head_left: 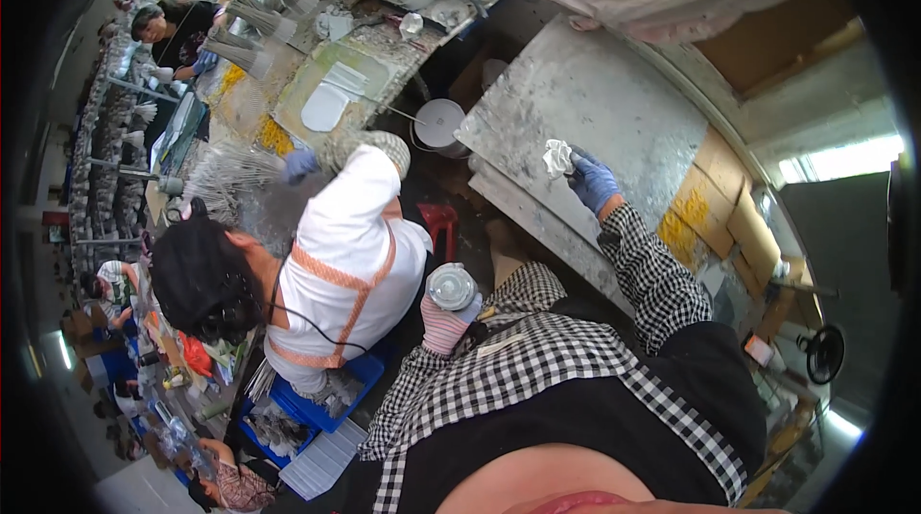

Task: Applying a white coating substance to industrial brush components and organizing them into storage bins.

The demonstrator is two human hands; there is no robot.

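In my left hand (443, 326), gloved in pink and white stripes, is a round cup with a clear lid (452, 286). My fingers wrap its side close to my checked apron. Out to the right, my right hand (594, 184) wears a blue glove and pinches a crumpled, shiny white piece (556, 158). Its exact kind does not show. That hand is over the grey, stained tabletop (576, 82); I cannot tell whether it touches the surface.
A co-worker in a white top (336, 226) sits close on my left, by a bench with bundles of thin wires (230, 168). Yellow bits (683, 221) lie near the table's right edge. A white bucket (439, 122) stands between the benches; blue crates (331, 399) are at lower left.
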